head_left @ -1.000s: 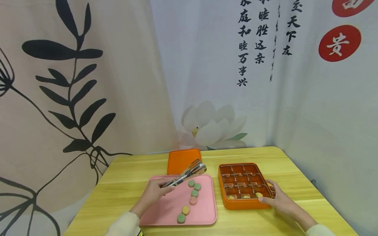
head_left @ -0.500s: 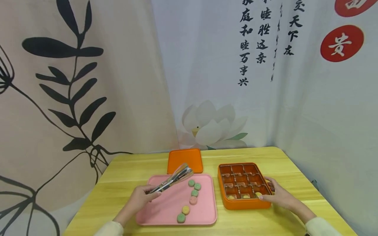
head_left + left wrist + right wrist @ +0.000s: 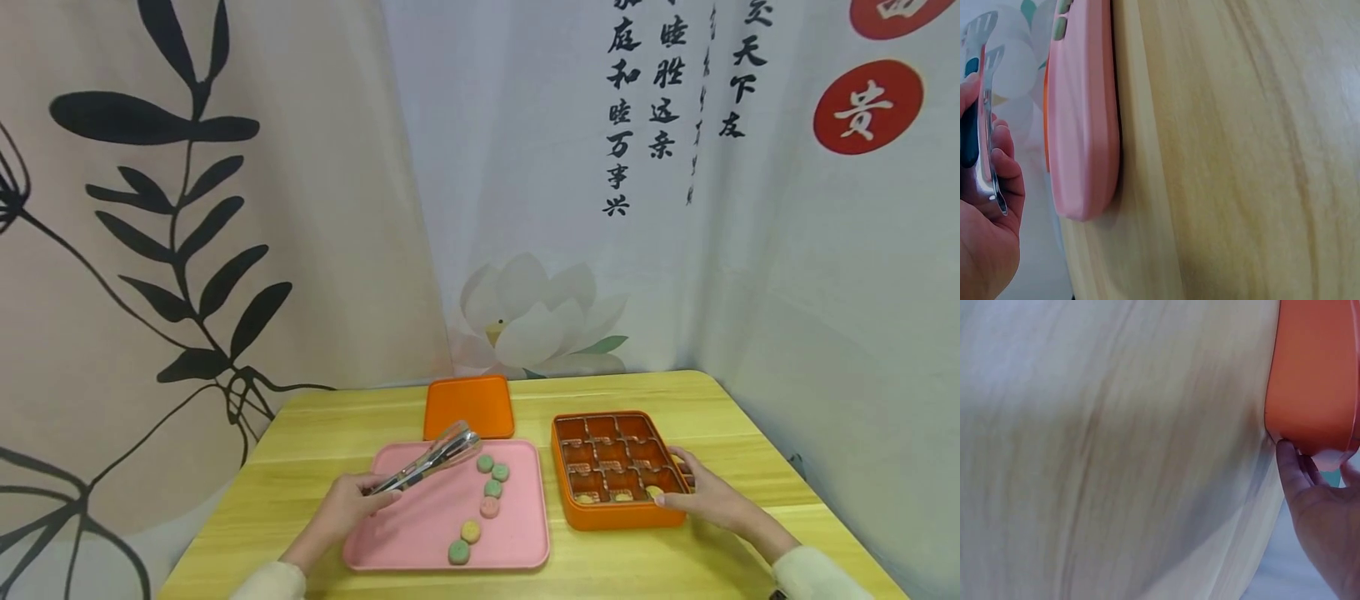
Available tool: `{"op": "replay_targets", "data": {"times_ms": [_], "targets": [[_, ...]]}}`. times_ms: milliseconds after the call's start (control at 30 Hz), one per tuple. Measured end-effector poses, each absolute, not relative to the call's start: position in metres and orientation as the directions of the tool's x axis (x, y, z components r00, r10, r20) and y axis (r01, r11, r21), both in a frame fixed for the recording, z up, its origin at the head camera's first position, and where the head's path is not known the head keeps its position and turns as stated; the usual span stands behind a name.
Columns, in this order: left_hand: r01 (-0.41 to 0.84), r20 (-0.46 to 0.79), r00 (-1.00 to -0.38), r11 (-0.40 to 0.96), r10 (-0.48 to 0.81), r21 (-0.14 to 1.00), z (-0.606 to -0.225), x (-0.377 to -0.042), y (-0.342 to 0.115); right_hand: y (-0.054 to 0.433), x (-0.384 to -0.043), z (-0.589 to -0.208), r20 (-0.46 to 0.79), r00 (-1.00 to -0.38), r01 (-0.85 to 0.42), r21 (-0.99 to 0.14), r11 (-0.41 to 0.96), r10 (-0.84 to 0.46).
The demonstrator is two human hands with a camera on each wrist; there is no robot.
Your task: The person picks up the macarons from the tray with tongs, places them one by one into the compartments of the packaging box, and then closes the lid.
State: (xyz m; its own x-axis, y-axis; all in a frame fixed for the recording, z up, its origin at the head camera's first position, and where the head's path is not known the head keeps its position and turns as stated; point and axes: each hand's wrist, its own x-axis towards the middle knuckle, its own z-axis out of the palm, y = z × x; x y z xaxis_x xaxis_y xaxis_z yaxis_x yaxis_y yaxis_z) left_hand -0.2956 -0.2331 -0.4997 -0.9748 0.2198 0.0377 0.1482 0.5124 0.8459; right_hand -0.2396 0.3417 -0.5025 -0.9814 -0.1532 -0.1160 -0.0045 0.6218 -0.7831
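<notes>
My left hand (image 3: 341, 510) grips metal food tongs (image 3: 431, 462) over the left part of a pink tray (image 3: 397, 533). Their slotted ends point up and to the right, and the left wrist view shows a dark handle panel between thumb and fingers. Small round cookies lie on the tray: several green (image 3: 459, 552), one yellow (image 3: 470, 531) and one pink (image 3: 489, 507). To the right stands an orange box (image 3: 626, 518) with a divided insert; three yellow pieces sit in its front row. My right hand (image 3: 712, 497) holds the box at its right side, thumb by the front corner.
An orange lid (image 3: 468, 407) lies behind the tray, partly overlapped by the tongs in the head view. All of it rests on a wood-grain table (image 3: 622, 567). A printed curtain (image 3: 337, 208) hangs behind and along the right side.
My left hand has drawn back to the left and slightly down with the tongs, away from the green cookies. The right hand stays on the box; cookies and tray look unmoved.
</notes>
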Motion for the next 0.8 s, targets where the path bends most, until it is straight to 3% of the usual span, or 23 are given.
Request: {"op": "replay_targets", "data": {"times_ms": [800], "targets": [[0.208,0.039,-0.958,0.597,0.283,0.775,-0.521,-0.32,-0.245,0.341,-0.237,-0.506,-0.104,-0.981,-0.004,-0.83,0.557,-0.162]]}}
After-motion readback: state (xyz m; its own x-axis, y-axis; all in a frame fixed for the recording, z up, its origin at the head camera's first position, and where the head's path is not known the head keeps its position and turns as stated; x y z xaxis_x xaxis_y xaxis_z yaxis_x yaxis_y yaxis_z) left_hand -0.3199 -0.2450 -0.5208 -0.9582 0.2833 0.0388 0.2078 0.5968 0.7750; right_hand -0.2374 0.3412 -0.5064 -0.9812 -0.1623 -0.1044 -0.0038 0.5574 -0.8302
